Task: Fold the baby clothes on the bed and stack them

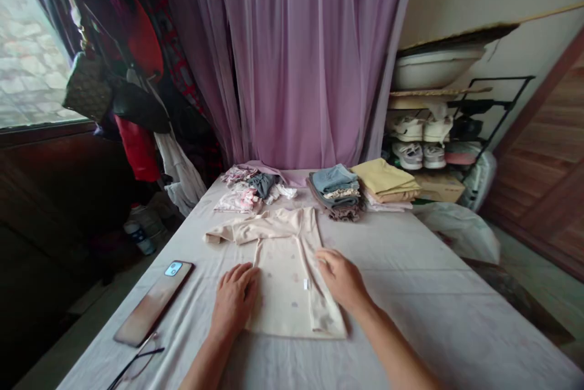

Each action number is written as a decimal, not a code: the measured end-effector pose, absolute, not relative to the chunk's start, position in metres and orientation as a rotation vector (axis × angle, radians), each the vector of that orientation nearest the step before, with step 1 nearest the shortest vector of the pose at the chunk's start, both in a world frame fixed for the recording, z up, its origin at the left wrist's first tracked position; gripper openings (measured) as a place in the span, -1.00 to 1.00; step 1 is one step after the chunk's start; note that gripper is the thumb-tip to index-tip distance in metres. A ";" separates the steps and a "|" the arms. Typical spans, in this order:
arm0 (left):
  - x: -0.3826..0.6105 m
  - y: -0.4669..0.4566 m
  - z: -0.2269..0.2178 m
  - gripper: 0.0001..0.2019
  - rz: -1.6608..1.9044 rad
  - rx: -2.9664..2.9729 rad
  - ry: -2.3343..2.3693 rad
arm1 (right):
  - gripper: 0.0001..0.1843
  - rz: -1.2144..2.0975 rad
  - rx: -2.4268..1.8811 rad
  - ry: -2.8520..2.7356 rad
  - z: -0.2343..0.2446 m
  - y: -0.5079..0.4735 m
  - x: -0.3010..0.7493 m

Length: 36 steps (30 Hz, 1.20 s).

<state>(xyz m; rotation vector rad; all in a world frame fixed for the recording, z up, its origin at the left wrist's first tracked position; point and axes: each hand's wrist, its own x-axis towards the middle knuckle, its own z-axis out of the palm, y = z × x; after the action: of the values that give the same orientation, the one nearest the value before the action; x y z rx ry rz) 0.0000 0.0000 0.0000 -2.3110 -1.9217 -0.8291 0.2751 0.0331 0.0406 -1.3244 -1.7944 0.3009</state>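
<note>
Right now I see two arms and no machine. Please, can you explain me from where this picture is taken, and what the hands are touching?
This picture comes from a camera worn on a person's head, which looks forward and down. There is no machine: the two arms are the person's own. The left hand and the right hand rest on a cream long-sleeved garment with small dots, which lies on a table covered with pale cloth. Neither hand seems to grip it. Farther along the table lie folded clothes in stacks. Beside the left hand lie a phone and eyeglasses. Behind the table hangs a purple curtain.
</note>
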 end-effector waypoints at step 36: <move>-0.002 0.003 0.001 -0.71 -0.944 -2.343 -2.071 | -0.66 0.128 -1.343 -1.976 -0.013 0.020 0.276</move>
<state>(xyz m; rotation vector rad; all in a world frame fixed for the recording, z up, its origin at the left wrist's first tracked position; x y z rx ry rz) -0.0016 0.0030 0.0008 -2.3431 -2.0710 -0.9444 0.2762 0.0199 -0.0130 -1.3434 -1.9763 0.1285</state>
